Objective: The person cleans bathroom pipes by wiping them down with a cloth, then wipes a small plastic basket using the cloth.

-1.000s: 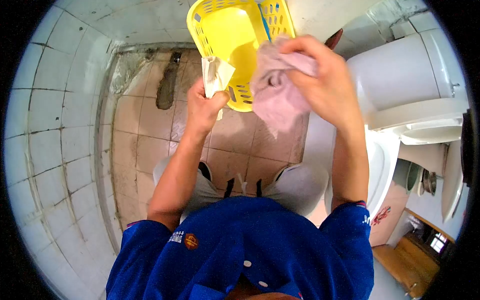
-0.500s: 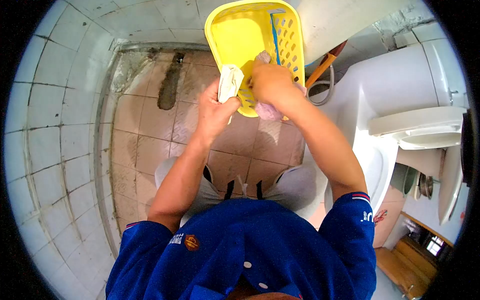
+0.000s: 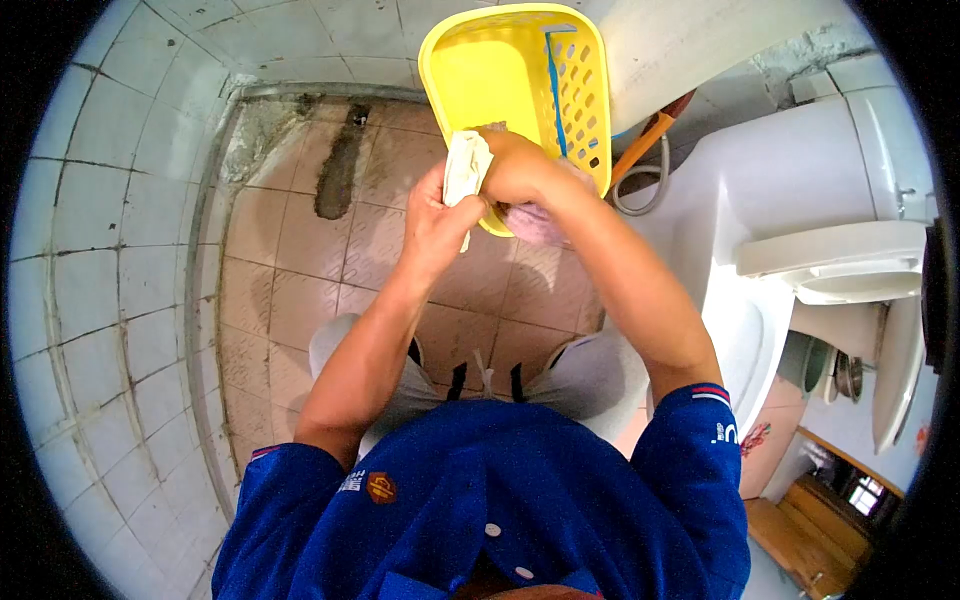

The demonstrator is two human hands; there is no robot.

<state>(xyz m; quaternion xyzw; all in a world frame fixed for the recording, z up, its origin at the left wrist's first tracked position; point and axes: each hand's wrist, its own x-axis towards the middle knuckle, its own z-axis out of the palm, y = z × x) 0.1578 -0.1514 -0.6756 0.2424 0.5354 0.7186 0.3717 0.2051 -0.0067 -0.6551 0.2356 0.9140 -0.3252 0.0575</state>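
My left hand [image 3: 437,212] is closed around a folded pale yellow cloth [image 3: 466,167], which stands up above the thumb by the near left rim of a yellow plastic basket [image 3: 432,85]. Whether those fingers also touch the rim cannot be seen. Reaching across the near end of the basket, my right hand [image 3: 515,168] is bent inward with its fingers mostly hidden behind the yellow cloth. A purplish cloth [image 3: 535,224] bunches beneath that wrist, and a greyish bit of it appears past the knuckles. The basket is tilted, with its inside facing me.
A white toilet [image 3: 800,150] with its seat raised is on the right. Beside the basket are an orange handle [image 3: 645,145] and a grey hose [image 3: 660,185]. White wall tiles [image 3: 90,200] rise at left; pinkish floor tiles [image 3: 310,295] have a dark stained patch [image 3: 338,180].
My right hand has moved left and slightly towards me, behind the yellow cloth. The left hand and the basket have shifted slightly right.
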